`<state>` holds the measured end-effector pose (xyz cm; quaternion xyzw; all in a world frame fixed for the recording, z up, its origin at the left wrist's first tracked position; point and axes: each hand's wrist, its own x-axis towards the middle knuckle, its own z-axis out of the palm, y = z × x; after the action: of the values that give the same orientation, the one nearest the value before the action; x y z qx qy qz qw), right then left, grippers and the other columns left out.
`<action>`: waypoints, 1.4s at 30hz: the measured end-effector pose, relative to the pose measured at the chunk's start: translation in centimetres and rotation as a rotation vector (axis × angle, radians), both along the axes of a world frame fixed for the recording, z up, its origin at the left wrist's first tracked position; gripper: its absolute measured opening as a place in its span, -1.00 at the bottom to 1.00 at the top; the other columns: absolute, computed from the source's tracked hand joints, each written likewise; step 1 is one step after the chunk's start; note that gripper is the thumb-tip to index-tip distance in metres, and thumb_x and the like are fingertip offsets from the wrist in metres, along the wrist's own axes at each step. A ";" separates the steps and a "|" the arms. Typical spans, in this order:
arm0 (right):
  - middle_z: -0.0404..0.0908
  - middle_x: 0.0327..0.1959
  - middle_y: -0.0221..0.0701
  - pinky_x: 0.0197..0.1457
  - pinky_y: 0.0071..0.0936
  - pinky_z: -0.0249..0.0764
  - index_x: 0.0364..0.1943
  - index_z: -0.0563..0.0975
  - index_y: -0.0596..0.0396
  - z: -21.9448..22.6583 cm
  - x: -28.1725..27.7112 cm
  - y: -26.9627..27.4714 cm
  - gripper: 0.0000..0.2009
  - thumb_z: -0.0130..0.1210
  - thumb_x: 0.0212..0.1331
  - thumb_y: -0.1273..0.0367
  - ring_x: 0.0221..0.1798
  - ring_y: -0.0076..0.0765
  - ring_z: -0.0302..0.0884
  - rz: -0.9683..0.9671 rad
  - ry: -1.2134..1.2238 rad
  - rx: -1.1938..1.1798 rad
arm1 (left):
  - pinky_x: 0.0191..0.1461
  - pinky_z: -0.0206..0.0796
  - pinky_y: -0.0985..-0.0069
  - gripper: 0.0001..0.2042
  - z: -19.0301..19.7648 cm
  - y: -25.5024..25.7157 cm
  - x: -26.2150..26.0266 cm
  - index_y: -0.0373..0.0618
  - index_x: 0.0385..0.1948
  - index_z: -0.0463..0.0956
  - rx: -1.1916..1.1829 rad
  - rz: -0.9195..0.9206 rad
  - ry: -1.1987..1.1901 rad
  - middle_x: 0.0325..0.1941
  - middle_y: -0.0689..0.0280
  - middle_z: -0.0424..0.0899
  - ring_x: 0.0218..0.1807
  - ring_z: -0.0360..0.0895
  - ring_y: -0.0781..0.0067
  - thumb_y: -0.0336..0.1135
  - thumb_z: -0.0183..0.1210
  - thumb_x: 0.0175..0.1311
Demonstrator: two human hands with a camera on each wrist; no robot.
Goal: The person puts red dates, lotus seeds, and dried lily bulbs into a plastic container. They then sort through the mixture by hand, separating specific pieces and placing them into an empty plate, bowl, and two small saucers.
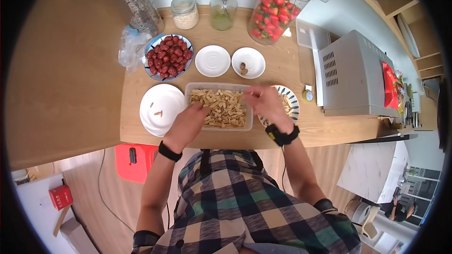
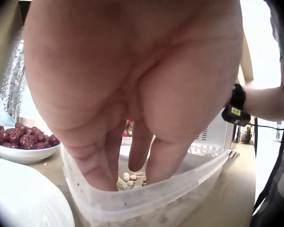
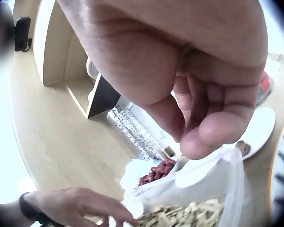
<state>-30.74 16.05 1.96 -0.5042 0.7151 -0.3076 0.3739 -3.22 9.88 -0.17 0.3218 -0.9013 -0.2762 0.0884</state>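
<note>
A clear plastic container (image 1: 220,128) full of pale dried slices (image 1: 225,108) stands at the counter's front. My left hand (image 1: 187,124) reaches over its left rim, fingers pointing down among the slices; the left wrist view shows thumb and fingers apart. Above the container's right end is my right hand (image 1: 267,105), its fingers curled and the thumb against the fingertips (image 3: 222,128), with nothing showing between them. Under the right hand, partly hidden, a patterned plate (image 1: 294,103) holds more pale slices. To the left, a white plate (image 1: 162,98) carries a few small pieces.
Behind the container are an unfilled white saucer (image 1: 213,60) and another saucer (image 1: 258,56) with brown nuts. A bowl of red dates (image 1: 168,57), a jar (image 1: 185,13), a vase (image 1: 223,13) and a tub of strawberries (image 1: 274,16) stand farther back. A grey appliance (image 1: 351,77) is at right.
</note>
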 end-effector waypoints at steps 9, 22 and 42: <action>0.70 -0.44 -0.15 -0.34 -0.37 0.54 -0.30 0.66 0.21 -2.9 5.5 3.2 -0.90 0.20 0.22 0.45 -0.45 -0.15 0.69 -0.031 -0.136 -0.205 | 0.04 0.53 0.14 -0.76 -1.8 -2.4 -1.8 -0.18 -0.13 0.62 -0.015 -0.247 -0.308 -0.08 0.10 0.60 0.02 0.61 -0.01 -0.55 0.11 0.18; 0.68 -0.43 -0.13 -0.31 -0.23 0.57 -0.31 0.65 0.20 -5.6 6.4 3.1 -0.93 0.21 0.18 0.48 -0.38 0.03 0.68 -0.054 0.090 -0.382 | -0.07 0.52 0.10 -0.91 -0.4 -2.6 -2.7 -0.27 -0.34 0.62 0.033 -0.163 -0.233 -0.26 0.03 0.67 -0.11 0.67 -0.06 -0.52 0.13 0.19; 0.63 -0.49 -0.13 -0.33 -0.07 0.53 -0.43 0.58 0.15 -5.4 6.6 3.0 -0.95 0.14 0.15 0.49 -0.41 0.11 0.63 -0.053 0.108 -0.426 | -0.52 0.30 0.63 -0.85 0.6 -2.9 -1.1 -0.40 -0.11 0.61 0.828 0.430 0.337 -0.49 0.29 0.66 -0.55 0.55 0.60 -0.53 0.19 0.37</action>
<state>-24.11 19.07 -3.47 -0.5687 0.6657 -0.4341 0.2120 -4.37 6.97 0.38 0.4591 -0.6024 -0.6348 0.1527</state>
